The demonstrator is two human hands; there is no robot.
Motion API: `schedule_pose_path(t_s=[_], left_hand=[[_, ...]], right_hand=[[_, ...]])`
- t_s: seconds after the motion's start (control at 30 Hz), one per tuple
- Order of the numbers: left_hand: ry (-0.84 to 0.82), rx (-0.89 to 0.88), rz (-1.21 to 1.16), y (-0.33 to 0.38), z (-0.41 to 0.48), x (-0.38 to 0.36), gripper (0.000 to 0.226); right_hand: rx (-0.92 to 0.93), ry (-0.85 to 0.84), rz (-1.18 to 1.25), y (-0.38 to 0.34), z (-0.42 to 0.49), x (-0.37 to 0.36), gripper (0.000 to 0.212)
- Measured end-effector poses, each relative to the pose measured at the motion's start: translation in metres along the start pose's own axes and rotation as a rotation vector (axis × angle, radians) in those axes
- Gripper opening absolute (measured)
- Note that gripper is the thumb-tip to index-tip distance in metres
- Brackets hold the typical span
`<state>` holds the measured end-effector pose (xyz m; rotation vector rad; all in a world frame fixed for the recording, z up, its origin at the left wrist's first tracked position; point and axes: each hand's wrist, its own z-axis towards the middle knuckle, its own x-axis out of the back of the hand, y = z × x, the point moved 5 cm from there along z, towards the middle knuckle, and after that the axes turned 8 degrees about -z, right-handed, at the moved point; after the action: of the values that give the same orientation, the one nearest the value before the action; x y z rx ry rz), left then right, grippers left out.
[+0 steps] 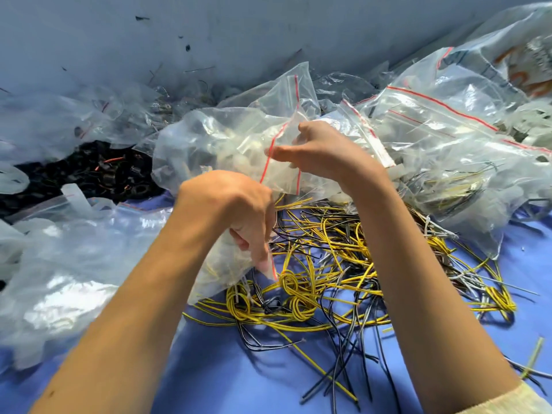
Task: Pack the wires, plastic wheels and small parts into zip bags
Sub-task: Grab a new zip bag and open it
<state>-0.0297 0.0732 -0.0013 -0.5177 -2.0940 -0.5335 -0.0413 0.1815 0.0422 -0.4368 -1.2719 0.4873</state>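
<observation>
— Near edge first. Where are the wires?

— Wires (328, 264) heaped mid-desk (239, 369), yellow and black. The coiled ones are nearest me, the long strands run mostly left to right. My left hand (230, 210) is right over them, fingers (257, 249) curled round a wire bag (221, 264) whose mouth tips down onto the coils.

— And the right?

— Farther back. My right hand (325, 153) pinches the red-striped lip of a zip bag (277, 177); I can't make out its contents. The left is nearer, and the wires lie just below and right of its fingers.

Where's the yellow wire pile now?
Head view, lower centre: the yellow wire pile lies on the blue cloth, between the left hand and right forearm, spreading right.
</observation>
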Motion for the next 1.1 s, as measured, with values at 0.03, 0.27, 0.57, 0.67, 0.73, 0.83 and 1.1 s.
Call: schedule_pose_path(t_s=[0.03, 0.27, 0.57, 0.67, 0.73, 0.83, 1.1], left_hand=[[-0.007, 0.013, -0.004, -0.004, 0.003, -0.002, 0.035], [0.030, 0.040, -0.116, -0.044, 0.001, 0.005, 0.046], [0.151, -0.011, -0.237, -0.046, 0.029, -0.007, 0.025], [0.197, -0.048, -0.228, -0.047, 0.036, -0.012, 0.010], [0.232, -0.063, -0.203, -0.048, 0.038, -0.012, 0.011], [0.319, -0.066, -0.206, -0.054, 0.038, -0.009, 0.019], [0.316, -0.136, -0.262, -0.053, 0.035, -0.007, 0.030]], right_hand=[[-0.006, 0.017, 0.008, 0.003, 0.002, 0.001, 0.038], [0.026, 0.028, 0.002, 0.004, 0.002, 0.005, 0.050], [0.033, 0.016, 0.032, 0.007, 0.002, 0.005, 0.038], [0.027, 0.003, 0.003, 0.004, 0.001, 0.004, 0.059], [0.021, 0.003, 0.012, 0.006, 0.001, 0.004, 0.060], [0.007, 0.019, 0.018, 0.009, 0.002, 0.005, 0.029], [-0.009, 0.042, 0.044, 0.014, 0.004, 0.007, 0.043]])
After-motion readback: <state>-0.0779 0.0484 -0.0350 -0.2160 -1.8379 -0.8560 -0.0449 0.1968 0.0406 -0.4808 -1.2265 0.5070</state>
